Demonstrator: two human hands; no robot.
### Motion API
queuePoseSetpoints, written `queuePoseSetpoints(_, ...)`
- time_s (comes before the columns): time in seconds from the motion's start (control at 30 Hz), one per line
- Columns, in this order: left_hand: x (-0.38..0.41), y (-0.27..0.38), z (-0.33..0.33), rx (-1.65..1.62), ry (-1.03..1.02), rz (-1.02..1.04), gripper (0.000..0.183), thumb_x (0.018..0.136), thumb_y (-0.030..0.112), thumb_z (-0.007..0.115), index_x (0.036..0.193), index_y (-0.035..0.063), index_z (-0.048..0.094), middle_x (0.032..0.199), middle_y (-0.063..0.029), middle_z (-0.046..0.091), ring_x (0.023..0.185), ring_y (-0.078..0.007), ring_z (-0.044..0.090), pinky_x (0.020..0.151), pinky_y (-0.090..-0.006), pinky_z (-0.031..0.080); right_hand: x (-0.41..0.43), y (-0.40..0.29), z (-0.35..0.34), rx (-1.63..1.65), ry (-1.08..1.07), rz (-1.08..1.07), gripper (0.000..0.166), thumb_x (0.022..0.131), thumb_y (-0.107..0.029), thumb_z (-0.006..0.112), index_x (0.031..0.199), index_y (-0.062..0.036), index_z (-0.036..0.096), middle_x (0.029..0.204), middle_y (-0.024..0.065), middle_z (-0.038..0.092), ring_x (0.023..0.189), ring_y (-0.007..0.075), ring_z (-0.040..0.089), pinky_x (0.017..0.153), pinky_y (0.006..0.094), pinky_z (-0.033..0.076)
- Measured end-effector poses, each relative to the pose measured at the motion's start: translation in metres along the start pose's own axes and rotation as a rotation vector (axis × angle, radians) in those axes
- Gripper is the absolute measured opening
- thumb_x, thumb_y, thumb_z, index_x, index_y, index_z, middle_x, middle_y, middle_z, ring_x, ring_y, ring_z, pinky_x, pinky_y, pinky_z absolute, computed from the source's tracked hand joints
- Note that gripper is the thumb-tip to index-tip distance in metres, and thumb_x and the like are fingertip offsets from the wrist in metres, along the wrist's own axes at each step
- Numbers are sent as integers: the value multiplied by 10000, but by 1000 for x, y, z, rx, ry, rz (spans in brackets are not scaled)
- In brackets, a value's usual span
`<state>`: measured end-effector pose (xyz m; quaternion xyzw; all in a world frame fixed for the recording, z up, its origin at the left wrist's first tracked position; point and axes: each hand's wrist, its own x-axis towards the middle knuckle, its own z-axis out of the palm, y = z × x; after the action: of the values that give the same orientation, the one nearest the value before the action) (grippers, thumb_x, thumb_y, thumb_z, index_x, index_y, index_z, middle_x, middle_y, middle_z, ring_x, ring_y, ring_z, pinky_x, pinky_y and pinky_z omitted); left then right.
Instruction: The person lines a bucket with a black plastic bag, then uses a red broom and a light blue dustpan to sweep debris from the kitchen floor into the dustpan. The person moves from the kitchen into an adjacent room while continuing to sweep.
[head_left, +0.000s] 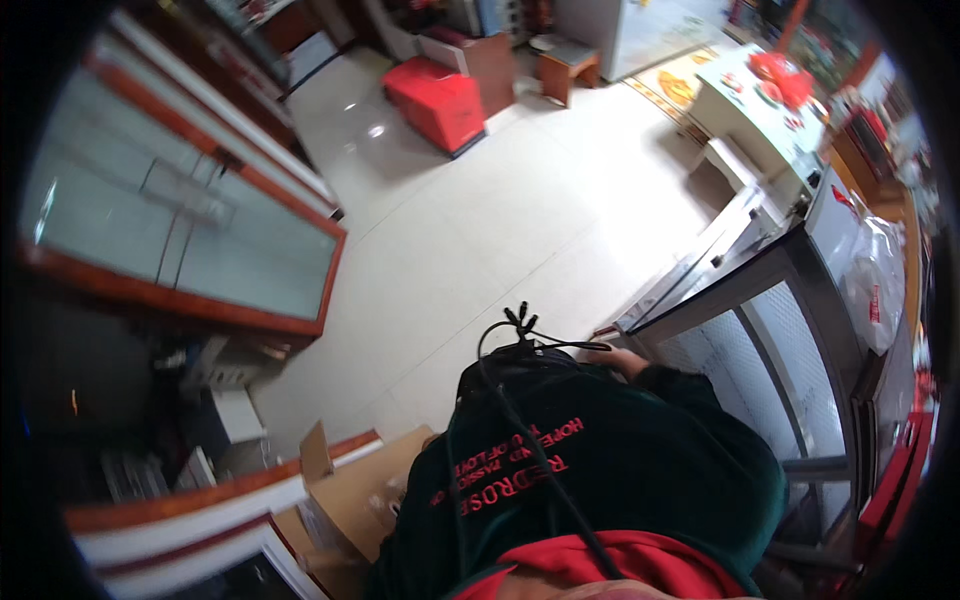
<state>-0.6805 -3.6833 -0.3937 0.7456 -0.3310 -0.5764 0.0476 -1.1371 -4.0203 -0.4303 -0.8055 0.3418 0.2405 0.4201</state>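
My left hand is out of view. Only part of my right hand (621, 361) shows, at the end of a dark sleeve, low in front of my body beside a metal-framed cabinet. Its fingers are partly hidden by a black cable (555, 345) and my clothing, so whether it holds anything is unclear. The cable loops over a black pack at my waist, with several short plug ends sticking up. I wear a dark green top (637, 465) with red lettering. Before me lies a pale tiled floor (465, 247).
A wood-framed glass door (247, 217) stands at left, an opened cardboard box (375, 480) below it. The metal-framed cabinet (810, 300) is at right, with a plastic bag (874, 285) beside it. Farther off are a red box (446, 105), a wooden stool (562, 71) and a table (750, 112).
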Motion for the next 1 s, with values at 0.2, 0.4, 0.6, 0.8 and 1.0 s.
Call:
queuePoseSetpoints(0.2,68,36,-97,45,45,-86,168,860,199,501,930,68,582,754,-41,587,587,-126,544,482,-267,442,79,-50,-133,500,301,246,257,778,-123,503,986,-45,633,778,124,647,639,226,631,571,361,518)
queuePoseSetpoints(0.4,161,107,-232,116,33,-9,173,865,190,491,958,69,574,766,-41,584,596,-134,549,477,-268,445,91,-6,-148,516,381,457,239,807,-143,459,859,-17,655,675,144,629,576,232,628,535,374,524)
queuePoseSetpoints(0.6,219,200,-419,-77,101,-109,181,870,181,480,986,71,566,778,-41,581,604,-141,554,473,-268,449,84,-63,-136,21,83,586,269,716,-356,656,784,-98,689,818,113,654,760,301,611,693,391,493)
queuePoseSetpoints(0.8,300,328,-536,-303,241,37,236,878,165,478,1076,52,538,772,-49,572,587,-128,537,449,-243,440,101,-96,-107,1165,503,838,236,716,-251,624,724,-16,647,689,133,626,577,284,606,543,382,493)
queuePoseSetpoints(1.0,337,426,-479,-258,130,154,312,829,141,517,1128,55,521,795,-58,576,640,-145,563,516,-251,476,86,-102,-160,1099,577,730,136,750,-124,566,763,-6,632,640,127,597,526,228,575,483,360,477)
